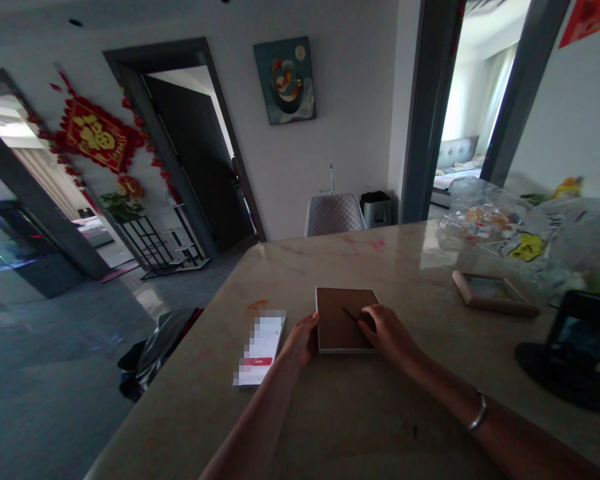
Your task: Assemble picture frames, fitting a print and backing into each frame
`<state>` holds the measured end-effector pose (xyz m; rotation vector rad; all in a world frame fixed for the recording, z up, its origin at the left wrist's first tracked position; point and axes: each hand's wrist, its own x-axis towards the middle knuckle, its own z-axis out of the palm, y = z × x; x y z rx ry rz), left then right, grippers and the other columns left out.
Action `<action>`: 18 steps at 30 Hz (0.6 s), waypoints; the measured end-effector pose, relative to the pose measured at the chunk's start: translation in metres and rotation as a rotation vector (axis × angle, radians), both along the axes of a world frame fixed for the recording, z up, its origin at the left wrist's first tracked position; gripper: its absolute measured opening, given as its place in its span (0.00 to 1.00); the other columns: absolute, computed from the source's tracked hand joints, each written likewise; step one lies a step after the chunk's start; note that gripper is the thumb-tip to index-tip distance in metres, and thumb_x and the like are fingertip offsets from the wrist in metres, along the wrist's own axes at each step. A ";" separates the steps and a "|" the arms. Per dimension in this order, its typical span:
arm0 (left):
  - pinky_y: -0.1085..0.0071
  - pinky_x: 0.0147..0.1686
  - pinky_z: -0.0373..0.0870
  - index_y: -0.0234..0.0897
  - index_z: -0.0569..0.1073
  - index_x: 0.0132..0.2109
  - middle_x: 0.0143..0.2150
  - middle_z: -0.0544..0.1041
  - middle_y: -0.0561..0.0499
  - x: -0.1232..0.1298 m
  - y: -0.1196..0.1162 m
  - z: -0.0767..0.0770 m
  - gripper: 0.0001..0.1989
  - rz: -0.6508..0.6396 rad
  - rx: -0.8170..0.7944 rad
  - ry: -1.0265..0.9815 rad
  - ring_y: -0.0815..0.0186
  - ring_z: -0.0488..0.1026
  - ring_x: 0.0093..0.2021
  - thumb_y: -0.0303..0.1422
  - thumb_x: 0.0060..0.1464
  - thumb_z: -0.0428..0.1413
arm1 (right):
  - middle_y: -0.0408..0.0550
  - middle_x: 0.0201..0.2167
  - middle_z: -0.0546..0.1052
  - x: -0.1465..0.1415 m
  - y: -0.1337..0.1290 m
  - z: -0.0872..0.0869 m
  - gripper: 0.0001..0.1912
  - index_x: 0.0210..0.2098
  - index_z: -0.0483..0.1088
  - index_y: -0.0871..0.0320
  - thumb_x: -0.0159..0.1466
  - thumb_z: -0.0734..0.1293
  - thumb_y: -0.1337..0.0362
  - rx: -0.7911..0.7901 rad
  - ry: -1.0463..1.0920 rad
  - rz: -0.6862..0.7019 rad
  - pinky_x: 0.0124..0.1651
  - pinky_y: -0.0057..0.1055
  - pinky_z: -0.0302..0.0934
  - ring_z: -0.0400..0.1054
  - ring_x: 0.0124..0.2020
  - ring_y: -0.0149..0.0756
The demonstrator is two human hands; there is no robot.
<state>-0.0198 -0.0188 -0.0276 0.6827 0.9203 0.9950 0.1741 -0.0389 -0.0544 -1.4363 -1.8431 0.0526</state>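
A white-edged picture frame (337,333) lies on the table with its brown backing board facing up. My left hand (305,335) grips its left edge, thumb on top and fingers partly hidden at the side. My right hand (380,327) rests over the right part of the backing, fingers curled. A thin dark strip (350,312) runs from its fingertips towards the middle of the board; whether it is a loose tool or part of the frame cannot be made out. Left of my left hand lies a phone (265,347), its lit screen partly blurred out.
The marble-patterned table (290,267) bears a wooden frame (495,293) at the right, with clear plastic bags (520,220) behind it. A device on a round black stand (565,360) stands at far right. Beyond the far edge is a quilted chair (336,213).
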 end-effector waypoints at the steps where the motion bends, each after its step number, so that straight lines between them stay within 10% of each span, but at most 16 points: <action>1: 0.63 0.40 0.69 0.32 0.71 0.37 0.32 0.77 0.44 0.001 0.000 0.001 0.08 0.003 -0.005 -0.003 0.59 0.74 0.38 0.32 0.50 0.52 | 0.52 0.35 0.72 0.000 0.000 0.001 0.11 0.39 0.67 0.58 0.57 0.59 0.62 -0.007 0.007 -0.002 0.43 0.37 0.60 0.65 0.40 0.40; 18: 0.66 0.39 0.69 0.35 0.70 0.42 0.36 0.77 0.46 0.006 0.001 0.002 0.11 0.017 -0.011 -0.043 0.61 0.73 0.40 0.33 0.53 0.50 | 0.49 0.30 0.73 0.008 0.008 0.008 0.08 0.31 0.65 0.57 0.56 0.60 0.60 -0.098 0.107 0.035 0.37 0.32 0.60 0.67 0.33 0.36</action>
